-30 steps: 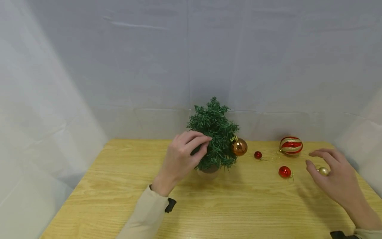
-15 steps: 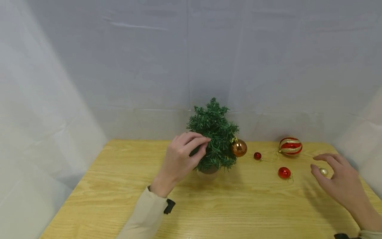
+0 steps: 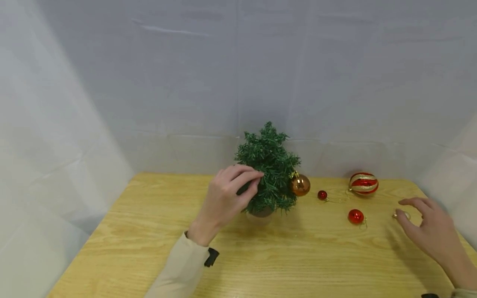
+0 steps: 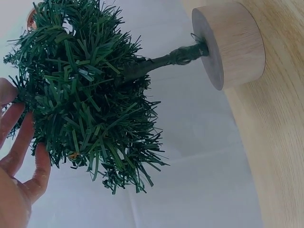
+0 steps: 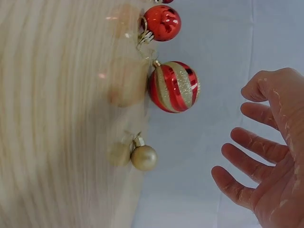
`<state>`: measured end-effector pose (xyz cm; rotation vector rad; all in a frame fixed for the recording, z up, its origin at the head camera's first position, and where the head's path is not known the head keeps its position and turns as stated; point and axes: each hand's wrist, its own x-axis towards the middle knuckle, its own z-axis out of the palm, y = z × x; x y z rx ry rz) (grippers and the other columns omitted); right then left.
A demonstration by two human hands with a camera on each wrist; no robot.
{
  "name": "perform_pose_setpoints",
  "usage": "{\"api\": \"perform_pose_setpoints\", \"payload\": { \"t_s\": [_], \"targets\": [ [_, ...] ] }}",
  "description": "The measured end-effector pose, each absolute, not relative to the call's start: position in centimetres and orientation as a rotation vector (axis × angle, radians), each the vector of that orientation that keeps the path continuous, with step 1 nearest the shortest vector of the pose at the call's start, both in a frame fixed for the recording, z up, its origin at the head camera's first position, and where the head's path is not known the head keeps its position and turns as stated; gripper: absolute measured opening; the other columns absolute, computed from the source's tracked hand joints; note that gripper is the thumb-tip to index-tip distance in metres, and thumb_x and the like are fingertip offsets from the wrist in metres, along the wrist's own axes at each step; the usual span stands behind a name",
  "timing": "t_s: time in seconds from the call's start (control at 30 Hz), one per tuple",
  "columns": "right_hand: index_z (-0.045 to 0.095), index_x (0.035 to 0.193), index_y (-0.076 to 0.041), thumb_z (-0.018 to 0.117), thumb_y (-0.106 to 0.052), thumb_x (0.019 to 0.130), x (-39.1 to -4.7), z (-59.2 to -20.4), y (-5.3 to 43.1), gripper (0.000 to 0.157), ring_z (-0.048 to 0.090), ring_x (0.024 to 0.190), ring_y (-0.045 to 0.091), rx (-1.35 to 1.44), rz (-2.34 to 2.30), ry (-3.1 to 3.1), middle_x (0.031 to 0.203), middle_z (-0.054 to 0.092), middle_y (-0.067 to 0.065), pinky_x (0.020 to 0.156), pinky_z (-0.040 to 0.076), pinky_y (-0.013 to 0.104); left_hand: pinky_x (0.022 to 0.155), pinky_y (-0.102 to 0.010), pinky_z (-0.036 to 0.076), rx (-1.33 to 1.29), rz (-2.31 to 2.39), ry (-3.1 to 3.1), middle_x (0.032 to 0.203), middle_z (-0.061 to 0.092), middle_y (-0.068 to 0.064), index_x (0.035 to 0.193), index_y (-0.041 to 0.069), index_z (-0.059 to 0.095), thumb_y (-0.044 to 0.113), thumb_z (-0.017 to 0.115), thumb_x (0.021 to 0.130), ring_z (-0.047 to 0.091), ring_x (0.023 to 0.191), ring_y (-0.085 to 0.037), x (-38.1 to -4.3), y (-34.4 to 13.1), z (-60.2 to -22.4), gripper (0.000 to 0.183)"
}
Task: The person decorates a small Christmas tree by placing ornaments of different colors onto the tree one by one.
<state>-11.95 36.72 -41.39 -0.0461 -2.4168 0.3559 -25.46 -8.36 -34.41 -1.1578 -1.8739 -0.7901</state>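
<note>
- Left hand (image 3: 225, 188): fingertips touch the green artificial tree (image 3: 275, 165); whether they pinch a branch cannot be told.
- Tree: stands upright on the pale wooden table (image 3: 279, 263); a shiny copper ball (image 3: 300, 185) hangs on its right side.
- Right hand (image 3: 432, 236): fingers apart, loosely bent, holding nothing, near the small matte gold ball (image 5: 144, 158), which rests on the table.
- Striped red-and-gold ball (image 3: 363, 183), shiny red ball (image 3: 355, 216), tiny dark-red ball (image 3: 322, 195): lie on the table between tree and right hand.

Wore a plain, lightly creased beige left sleeve (image 3: 179, 265), with a small angular black piece (image 3: 211, 257) beside the cuff (image 3: 194, 243); showed a similar right sleeve (image 3: 465, 293) and second black piece (image 3: 430, 295), barely in view.
</note>
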Motion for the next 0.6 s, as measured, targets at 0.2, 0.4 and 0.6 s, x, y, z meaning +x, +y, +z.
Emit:
{"api": "perform_pose_setpoints", "payload": {
  "t_s": [0.2, 0.4, 0.6],
  "targets": [
    [0.067, 0.108, 0.006, 0.067, -0.005, 0.089, -11.9, -42.1, 37.2, 0.021, 0.057, 0.088, 0.05, -0.027, 0.288, -2.512, 0.11, 0.061, 0.033, 0.067, 0.044, 0.063, 0.074, -0.034, 0.054, -1.157, -0.79, -1.873, 0.104, 0.075, -0.003, 0.106, 0.012, 0.08, 0.01, 0.076, 0.091, 0.069, 0.092, -0.018, -25.4, -8.4, -34.4, 0.016],
    [0.069, 0.104, 0.006, 0.071, -0.002, 0.084, -12.1, -42.7, 37.9, 0.022, 0.059, 0.088, 0.051, 0.046, 0.168, -2.515, 0.107, 0.062, 0.033, 0.068, 0.046, 0.063, 0.075, -0.034, 0.054, -1.162, -0.793, -1.878, 0.105, 0.075, -0.003, 0.107, 0.013, 0.079, 0.01, 0.076, 0.092, 0.069, 0.092, -0.017, -25.4, -8.4, -34.4, 0.016],
    [0.071, 0.104, 0.006, 0.074, -0.002, 0.079, -12.6, -43.4, 39.1, 0.026, 0.062, 0.087, 0.052, 0.142, 0.061, -2.506, 0.106, 0.064, 0.035, 0.071, 0.048, 0.064, 0.076, -0.034, 0.055, -1.166, -0.794, -1.871, 0.104, 0.075, -0.003, 0.107, 0.012, 0.079, 0.009, 0.076, 0.091, 0.07, 0.091, -0.017, -25.4, -8.4, -34.4, 0.017]
  ]
}}
